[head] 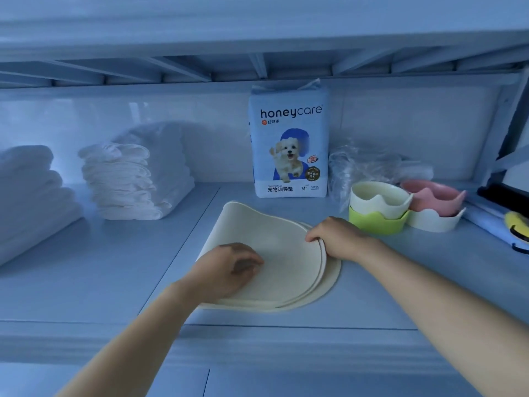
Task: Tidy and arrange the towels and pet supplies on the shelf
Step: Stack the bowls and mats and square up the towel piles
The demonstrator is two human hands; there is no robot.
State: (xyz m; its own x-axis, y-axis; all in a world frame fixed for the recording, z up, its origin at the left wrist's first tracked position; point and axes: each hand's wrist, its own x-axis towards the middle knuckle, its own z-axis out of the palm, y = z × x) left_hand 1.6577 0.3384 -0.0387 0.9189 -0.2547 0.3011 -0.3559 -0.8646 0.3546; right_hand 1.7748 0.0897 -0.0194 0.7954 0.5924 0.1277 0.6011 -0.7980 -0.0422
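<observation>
Here, your left hand (229, 267) presses flat, fingers loosely curled, on the stack of cream mats (269, 253) at the centre of the shelf (114, 282), while your right hand (340, 239) pinches the top mats' right edge. Behind them stands a honeycare pad pack (289, 144). Folded white towels (31, 193) and a pile of pads (126, 181) sit at left; stacked pet bowls (380, 207) at right of the frame.

Pale shelf (120, 282) bearing folded towels (31, 193), stacked pads (126, 184), upright honeycare pack (289, 144), cream mats (274, 253), nested bowls (380, 210), crumpled plastic (363, 164).
</observation>
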